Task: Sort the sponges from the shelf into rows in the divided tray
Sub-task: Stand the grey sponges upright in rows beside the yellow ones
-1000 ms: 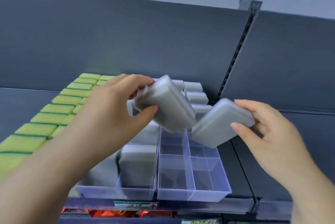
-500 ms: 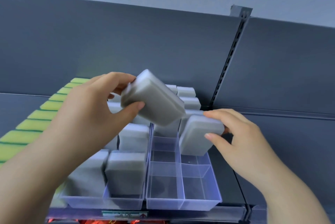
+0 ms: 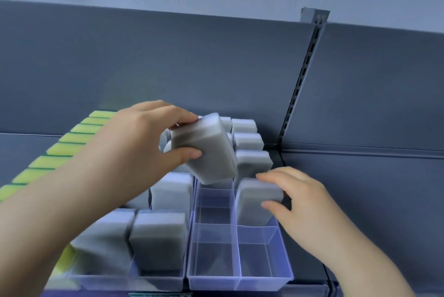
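Note:
Two clear divided trays stand side by side on the shelf; the right tray (image 3: 240,280) has bare front compartments. My left hand (image 3: 144,143) grips a grey sponge (image 3: 206,150), tilted, in the air above the right tray's left column. My right hand (image 3: 295,195) holds a second grey sponge (image 3: 254,203) standing upright in a compartment of the right column, fingers on its top and thumb on its front face. Several grey sponges (image 3: 161,239) stand upright in the left tray, and more fill the back rows (image 3: 247,140).
A row of yellow-green sponges (image 3: 64,147) runs along the shelf at the left. The dark grey back panel (image 3: 192,68) rises close behind the trays, with a slotted upright (image 3: 300,90) at the right. Bare shelf (image 3: 360,188) lies right of the trays.
My right hand has lowered its sponge from the air into a right-column compartment. My left hand has carried its sponge slightly down and toward the tray. The view has tilted.

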A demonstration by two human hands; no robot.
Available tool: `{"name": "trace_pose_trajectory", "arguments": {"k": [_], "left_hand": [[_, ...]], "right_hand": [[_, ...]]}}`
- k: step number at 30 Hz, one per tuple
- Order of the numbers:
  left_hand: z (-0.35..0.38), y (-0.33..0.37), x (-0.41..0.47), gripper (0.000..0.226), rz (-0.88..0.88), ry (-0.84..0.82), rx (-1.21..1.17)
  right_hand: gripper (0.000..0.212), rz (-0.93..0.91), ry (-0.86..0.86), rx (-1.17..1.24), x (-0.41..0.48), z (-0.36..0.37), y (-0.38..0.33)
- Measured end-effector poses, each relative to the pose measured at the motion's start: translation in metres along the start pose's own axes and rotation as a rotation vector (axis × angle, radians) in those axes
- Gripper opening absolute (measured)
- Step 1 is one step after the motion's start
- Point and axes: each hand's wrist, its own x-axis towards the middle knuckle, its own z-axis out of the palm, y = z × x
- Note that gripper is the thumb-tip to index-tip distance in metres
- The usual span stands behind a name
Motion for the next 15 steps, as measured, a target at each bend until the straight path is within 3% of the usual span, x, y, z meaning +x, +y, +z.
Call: {"name": "trace_pose_trajectory", "arguments": {"k": [15], "left_hand": [[0.001, 0.014, 0.01, 0.036, 0.085, -0.144, 0.055]], "right_hand": [[0.045, -0.023, -0.011, 0.01, 0.001, 0.004, 0.012]]}}
